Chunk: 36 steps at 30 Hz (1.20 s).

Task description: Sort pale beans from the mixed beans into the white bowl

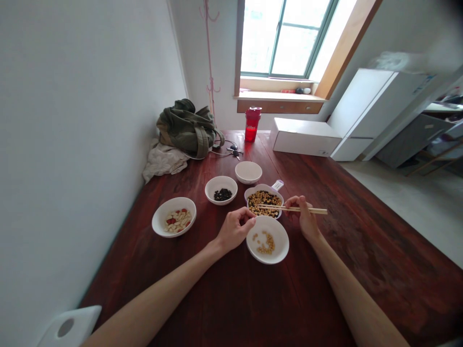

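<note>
Mixed beans (pixel 265 198), yellow and black, fill a small handled dish (pixel 278 185) just right of the frame's center, where your chopsticks (pixel 315 210) reach in from the right. Your right hand (pixel 304 219) holds the pair closed-fingered around the shafts, beside the dish's right edge; the beans lie to its left, under the chopstick tips. Whether a bean is caught between the tips, you cannot tell from this view.

Your left hand (pixel 236 227), thumb and fingers narrowed to a pinch, holds the upper left rim of the near bowl (pixel 267 259), most likely to keep it steady. The beans lie above and to the right of that hand. The near bowl stands just below the dish, presumably to keep the reach between them short; yellow beans (pixel 266 246) rest inside it.

Left of center, a second bowl (pixel 220 183) holds black beans (pixel 222 194), and farther left a third bowl (pixel 159 214) holds pale and red pieces (pixel 177 221), each sort apart, probably so they do not mix. Another white bowl (pixel 248 171) sits above the dish on the dark red tabletop (pixel 235 308).
</note>
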Tool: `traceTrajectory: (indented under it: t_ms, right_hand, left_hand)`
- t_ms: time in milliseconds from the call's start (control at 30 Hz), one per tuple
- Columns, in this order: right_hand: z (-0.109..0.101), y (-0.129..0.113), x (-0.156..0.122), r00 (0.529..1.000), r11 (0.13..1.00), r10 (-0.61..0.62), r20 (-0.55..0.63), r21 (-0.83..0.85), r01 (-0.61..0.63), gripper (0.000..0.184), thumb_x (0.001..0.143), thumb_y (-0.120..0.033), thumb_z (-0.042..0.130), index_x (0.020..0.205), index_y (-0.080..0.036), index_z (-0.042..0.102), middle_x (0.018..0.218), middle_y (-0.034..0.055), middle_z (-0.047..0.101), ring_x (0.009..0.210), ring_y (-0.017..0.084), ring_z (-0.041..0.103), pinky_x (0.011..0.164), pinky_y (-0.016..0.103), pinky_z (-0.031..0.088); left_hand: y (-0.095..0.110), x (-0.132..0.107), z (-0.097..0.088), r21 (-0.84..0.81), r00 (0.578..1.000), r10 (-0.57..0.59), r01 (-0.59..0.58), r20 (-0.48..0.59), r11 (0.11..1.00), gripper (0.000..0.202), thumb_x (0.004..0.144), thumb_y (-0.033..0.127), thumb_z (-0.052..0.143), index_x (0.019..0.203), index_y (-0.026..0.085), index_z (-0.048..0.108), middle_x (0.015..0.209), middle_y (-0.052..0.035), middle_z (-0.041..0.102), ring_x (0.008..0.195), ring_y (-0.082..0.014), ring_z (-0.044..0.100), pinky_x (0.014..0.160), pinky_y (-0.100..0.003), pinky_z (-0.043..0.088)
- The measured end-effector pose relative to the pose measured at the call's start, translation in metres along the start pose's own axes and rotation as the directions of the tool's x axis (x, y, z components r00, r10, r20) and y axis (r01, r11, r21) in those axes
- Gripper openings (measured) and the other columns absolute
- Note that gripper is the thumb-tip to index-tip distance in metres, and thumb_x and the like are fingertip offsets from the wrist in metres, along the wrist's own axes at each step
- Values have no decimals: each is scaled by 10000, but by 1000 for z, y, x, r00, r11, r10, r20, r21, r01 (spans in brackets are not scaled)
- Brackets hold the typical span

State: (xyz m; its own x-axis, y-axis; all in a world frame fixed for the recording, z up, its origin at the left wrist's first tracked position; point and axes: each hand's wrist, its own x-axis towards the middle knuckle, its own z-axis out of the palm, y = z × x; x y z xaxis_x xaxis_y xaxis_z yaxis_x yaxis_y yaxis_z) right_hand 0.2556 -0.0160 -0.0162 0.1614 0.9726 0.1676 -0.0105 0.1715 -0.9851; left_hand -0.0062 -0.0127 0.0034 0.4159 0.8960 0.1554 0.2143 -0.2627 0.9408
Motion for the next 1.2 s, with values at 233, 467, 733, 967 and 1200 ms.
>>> traceTrajectory:
  t_ms: [233,467,733,967,1200]
  right_hand:
    - [-2,1,1,1000,999,-12,-5,45,12,594,990,-675,381,752,-210,666,658,29,616,548,138,525,458,236,397]
    - [-4,1,0,999,998,16,29,57,-18,596,994,-675,357,766,-217,663,662,26,609,549,142,514,467,243,381]
    - [-3,2,-1,998,999,18,63,32,-20,595,995,-678,344,787,-214,653,652,24,605,558,147,513,477,243,386]
    - [-1,-2,-2,998,1000,0,62,9,0,583,990,-672,379,779,-206,659,643,25,603,557,147,521,481,244,400]
    - [1,-4,-2,998,1000,-5,65,11,4,578,985,-677,383,780,-210,655,631,20,596,530,146,506,466,252,389]
  left_hand:
    - [1,1,0,4,1000,8,-8,-12,1000,241,913,343,619,884,123,713,716,-17,619,644,-121,504,609,-227,384]
    - [1,0,0,-3,1000,5,-5,-11,1000,242,912,347,620,886,124,712,702,-9,609,630,-118,498,597,-227,376]
    - [1,0,0,5,1000,6,-6,-2,1000,249,917,351,613,888,125,712,705,-17,618,634,-124,505,595,-231,375]
    - [1,1,0,26,1000,14,-14,-13,1000,247,916,348,616,886,124,716,720,-18,632,640,-121,508,604,-235,383]
    - [1,1,1,5,1000,17,-17,-13,1000,231,914,331,618,880,121,710,704,-9,614,624,-112,494,595,-230,378]
